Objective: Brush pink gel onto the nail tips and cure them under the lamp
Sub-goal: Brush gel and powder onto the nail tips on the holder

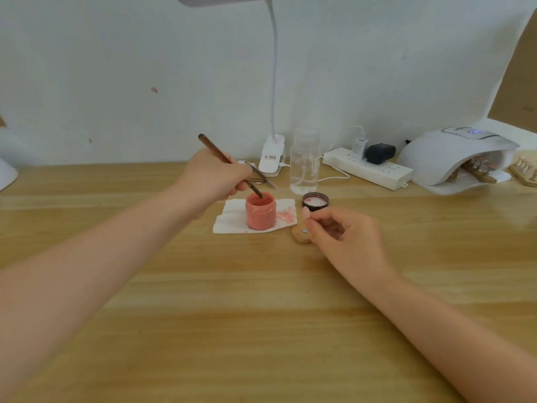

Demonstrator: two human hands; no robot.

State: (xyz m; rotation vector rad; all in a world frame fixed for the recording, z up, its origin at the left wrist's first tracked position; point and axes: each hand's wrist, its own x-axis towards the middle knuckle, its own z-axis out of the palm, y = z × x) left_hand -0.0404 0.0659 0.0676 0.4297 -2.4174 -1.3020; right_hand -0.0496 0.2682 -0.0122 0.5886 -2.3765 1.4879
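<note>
- Pale wooden table runs up to a white wall, with both forearms reaching in from the near edge.
- The left hand has its fingers curled round a brown-handled brush, held slanting, with the bristle end dipped into the mouth of the open pink gel jar.
- That jar sits just beyond and to the right of the left hand, on a folded white tissue smeared pink at its right end.
- The right hand lies to the right of the jar, fingers curled, pinching a pale pink nail tip between thumb and forefinger; the tip points up and looks glossy and light in colour.
- A small round wooden base with a metal dot at its centre lies on the table, touching the right hand's fingers.
- The jar's dark lid rests upturned just behind the nail tip, its inside stained pink.
- The white curing lamp stands far right at the back, well apart from both hands, with wooden holders partly visible inside its opening.
- A clear bottle, a white power strip and a clip-on desk lamp stand along the wall.
</note>
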